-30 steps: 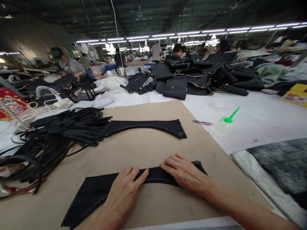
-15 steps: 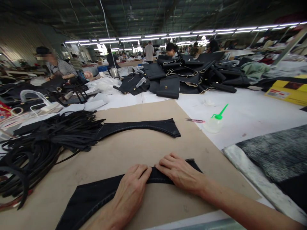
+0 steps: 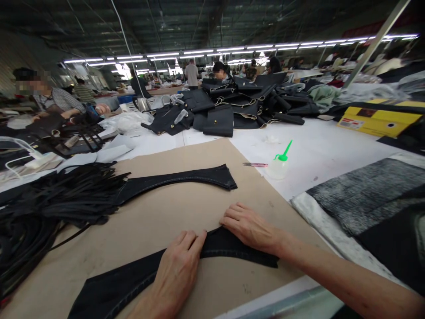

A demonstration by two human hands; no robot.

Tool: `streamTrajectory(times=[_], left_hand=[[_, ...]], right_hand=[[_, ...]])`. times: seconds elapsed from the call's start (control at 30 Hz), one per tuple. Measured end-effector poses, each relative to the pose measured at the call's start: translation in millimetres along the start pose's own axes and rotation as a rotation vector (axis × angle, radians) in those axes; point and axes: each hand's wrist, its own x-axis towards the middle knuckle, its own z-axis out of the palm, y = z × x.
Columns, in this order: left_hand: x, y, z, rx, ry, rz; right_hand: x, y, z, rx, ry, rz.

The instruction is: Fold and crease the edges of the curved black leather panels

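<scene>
1. A long curved piece of black stitched leather lies flat near the near edge of the worktop, on a tan cardboard sheet. Its long axis runs left to right; the wide left end points to the near left corner, the right end to the sheet's right edge.
2. The left hand rests palm down on the middle of the piece, fingers straight and close together, pressing flat and gripping nothing.
3. The right hand lies flat on the right part of the same piece, its fingers slightly spread, tips at the far edge of the leather, just beside the left hand's fingertips.
4. A second curved black leather piece with a stitched edge lies further back on the sheet, also left to right, well apart from the hands; bare cardboard lies between the two pieces.
5. At the sheet's left edge a tangled heap of black straps overlaps the second piece's left end.
6. Right of the sheet, on the white worktop surface, stand a clear squeeze bottle with a green nozzle and small pink-handled snips.
7. A mottled grey slab sits near the right edge.
8. A stack of black leather parts sits toward the far edge.
</scene>
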Motion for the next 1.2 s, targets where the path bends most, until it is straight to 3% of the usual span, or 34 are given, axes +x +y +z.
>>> streamTrajectory(times=[0.27,0.5,0.7,0.9,1.2], left_hand=[[1.9,4.7,3.6,0.163,0.0,0.054],[9.3,9.2,-5.1,0.205,-0.034,0.07],[25.0,20.4,-13.9,0.144,-0.052,-0.019],[42.7,40.4,2.8,-0.038,-0.077,-0.046],[36.5,41.5,13.3,0.015,-0.098,-0.017]], right_hand=[[-10.1,3.9,-0.6,-0.002,0.002,-0.066],[-18.4,-1.3,-0.7,0.041,-0.009,-0.022],[-21.5,-1.1,-0.8,0.04,-0.014,0.001],[-20.7,-2.4,-1.6,0.037,-0.013,0.006],[-28.8,17.0,-9.8,0.176,0.045,0.143]])
